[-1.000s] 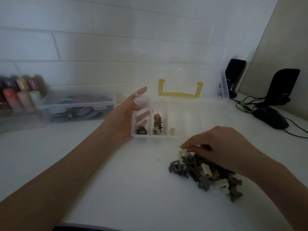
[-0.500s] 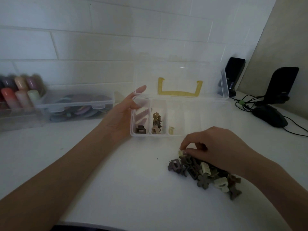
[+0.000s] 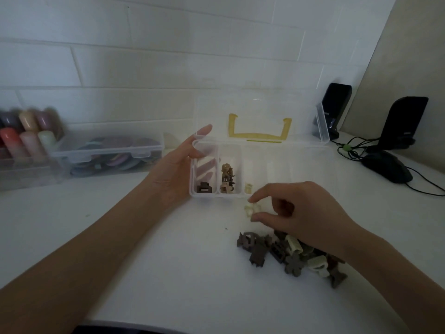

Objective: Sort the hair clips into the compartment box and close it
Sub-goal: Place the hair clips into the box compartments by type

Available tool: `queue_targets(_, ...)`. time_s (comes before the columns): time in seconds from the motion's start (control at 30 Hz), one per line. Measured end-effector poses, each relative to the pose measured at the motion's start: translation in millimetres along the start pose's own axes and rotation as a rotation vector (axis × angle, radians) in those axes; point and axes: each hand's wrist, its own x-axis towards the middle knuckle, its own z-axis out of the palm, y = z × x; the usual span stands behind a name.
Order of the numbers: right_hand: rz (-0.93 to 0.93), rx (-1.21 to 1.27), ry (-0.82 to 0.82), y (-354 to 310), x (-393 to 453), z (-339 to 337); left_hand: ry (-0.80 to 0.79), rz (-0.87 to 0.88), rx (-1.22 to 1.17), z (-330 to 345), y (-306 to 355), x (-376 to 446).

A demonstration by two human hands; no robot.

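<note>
Steadying the compartment box (image 3: 240,194) appears to be the left hand's (image 3: 173,172) job: its left end wall is touched by straight, open fingers, presumably so it is not shoved while clips are dropped in. A cream hair clip (image 3: 251,209) is pinched between thumb and forefinger of the right hand (image 3: 298,213), held just in front of the box, probably bound for the third compartment where a cream clip (image 3: 248,188) lies. The unsorted pile (image 3: 291,256) is left beneath the right wrist, lid (image 3: 260,112) open.
</note>
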Motion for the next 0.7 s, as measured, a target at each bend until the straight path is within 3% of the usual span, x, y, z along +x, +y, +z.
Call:
queue_targets(0.2,0.000,0.305,0.329,-8,1,2,-0.013,0.003,0.026,-2,0,0)
queue_targets(0.53,0.043,0.404,0.392,-3,1,9,-0.040,0.007,0.032,-4,-1,2)
queue_targets(0.7,-0.058,0.091,0.434,-13,20,10,-0.019,0.009,0.017,-3,-1,1)
